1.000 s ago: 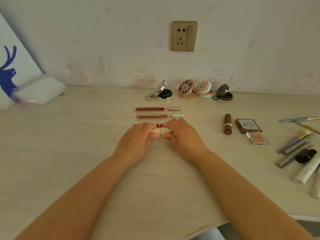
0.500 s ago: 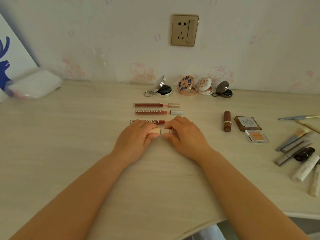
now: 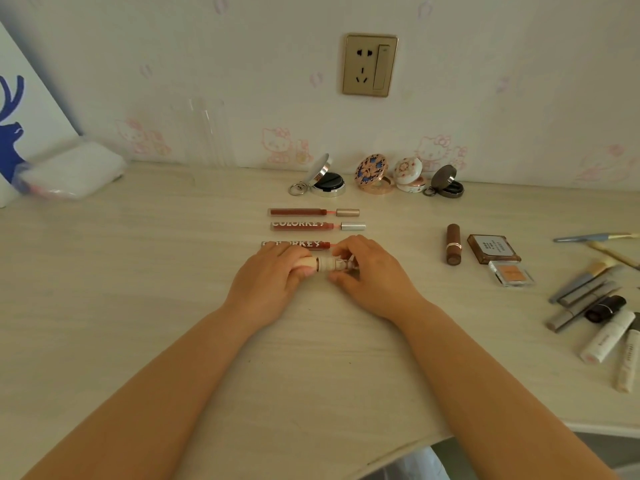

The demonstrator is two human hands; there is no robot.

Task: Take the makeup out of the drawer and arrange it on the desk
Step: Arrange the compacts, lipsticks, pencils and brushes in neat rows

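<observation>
2 hands | left hand [image 3: 268, 277], right hand [image 3: 372, 271] pinching cream tube [image 3: 325, 264] flat on desk [image 3: 138, 306]

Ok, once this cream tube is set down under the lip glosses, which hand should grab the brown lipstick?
Probably the right hand: the brown lipstick lies on its side of the desk; the left hand would have to cross over.

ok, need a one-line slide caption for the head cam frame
Both hands, left and right, set a cream lipstick tube below three lip glosses on the desk.
</observation>
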